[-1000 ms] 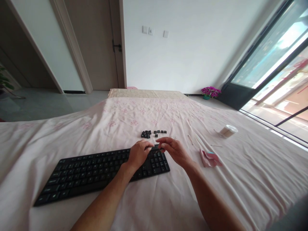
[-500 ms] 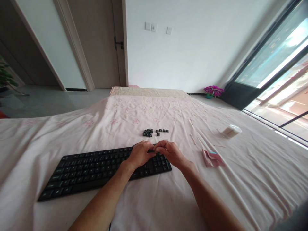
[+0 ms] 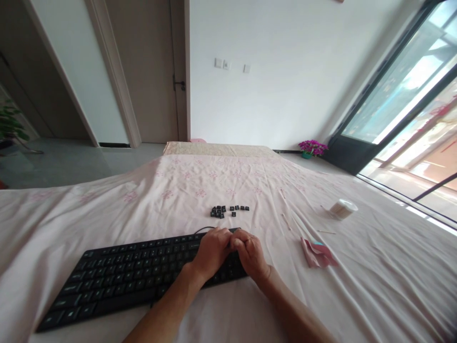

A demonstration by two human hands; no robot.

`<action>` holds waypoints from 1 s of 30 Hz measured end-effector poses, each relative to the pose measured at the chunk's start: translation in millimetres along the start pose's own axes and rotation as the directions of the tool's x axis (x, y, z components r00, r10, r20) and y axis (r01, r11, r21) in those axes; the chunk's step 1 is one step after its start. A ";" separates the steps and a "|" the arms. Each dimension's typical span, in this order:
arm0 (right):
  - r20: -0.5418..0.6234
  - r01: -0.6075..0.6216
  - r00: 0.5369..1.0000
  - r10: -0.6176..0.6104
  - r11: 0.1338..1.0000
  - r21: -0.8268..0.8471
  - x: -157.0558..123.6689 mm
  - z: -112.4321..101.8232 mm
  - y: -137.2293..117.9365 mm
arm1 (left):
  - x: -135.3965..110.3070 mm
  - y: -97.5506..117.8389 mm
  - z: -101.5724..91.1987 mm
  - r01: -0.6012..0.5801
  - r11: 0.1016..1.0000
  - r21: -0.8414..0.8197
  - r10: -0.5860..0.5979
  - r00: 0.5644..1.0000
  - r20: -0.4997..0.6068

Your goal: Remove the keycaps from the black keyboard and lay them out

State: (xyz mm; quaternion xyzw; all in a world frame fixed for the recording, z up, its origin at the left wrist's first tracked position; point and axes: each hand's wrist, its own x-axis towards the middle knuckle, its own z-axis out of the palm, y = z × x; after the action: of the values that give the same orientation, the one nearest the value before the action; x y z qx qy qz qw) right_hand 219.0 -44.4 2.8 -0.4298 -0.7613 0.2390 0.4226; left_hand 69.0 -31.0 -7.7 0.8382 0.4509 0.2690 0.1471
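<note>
A black keyboard [image 3: 124,274] lies on the pink floral cloth [image 3: 178,190] in front of me. Both my hands rest side by side on its right end, over the number pad. My left hand [image 3: 213,251] has its fingers curled down onto the keys. My right hand [image 3: 250,254] is closed with fingers bent, touching the left hand. Whatever the fingertips pinch is hidden. Several loose black keycaps [image 3: 228,210] lie in a small cluster on the cloth just beyond the keyboard.
A folded pink cloth [image 3: 317,252] lies to the right of the keyboard. Thin sticks [image 3: 285,221] and a white round container [image 3: 342,208] lie further right. A purple flower pot [image 3: 312,147] stands by the window. A door is at the back left.
My right hand has drawn in from the keyboard's far edge to sit against the left hand on the number pad. The head camera has tilted up a little.
</note>
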 end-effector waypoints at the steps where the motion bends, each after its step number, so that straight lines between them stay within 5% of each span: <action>1: -0.007 0.027 1.000 -0.027 1.000 -0.008 -1.2 1.0 0.2 | -0.4 0.1 1.3 -0.008 1.000 0.009 0.008 1.000 -0.004; 8: -0.085 0.112 0.990 -0.114 0.993 -0.035 -6.2 -1.2 -0.5 | -1.3 0.5 6.0 -0.026 0.979 -0.202 0.023 1.000 -0.018; 15: 0.055 0.288 0.957 -0.284 0.917 -0.277 12.8 -22.4 -22.5 | 2.7 -4.8 2.9 0.095 0.857 -0.506 -0.172 0.979 -0.108; 24: 0.133 -0.004 0.989 0.064 0.912 -0.410 17.8 -18.3 -1.8 | 4.5 -6.1 2.0 0.196 0.708 -0.679 -0.317 0.947 -0.057; 30: -0.054 -0.178 0.984 0.171 0.901 -0.394 34.8 -28.8 35.5 | 3.3 -10.3 7.1 0.147 0.832 -0.534 -0.282 0.942 -0.180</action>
State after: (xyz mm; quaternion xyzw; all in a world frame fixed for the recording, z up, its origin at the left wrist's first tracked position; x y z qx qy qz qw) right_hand 250.0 3.8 7.5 -0.5753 -0.7484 0.1123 0.3104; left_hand 67.7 -22.6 -17.4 0.6711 0.4695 0.4650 0.3362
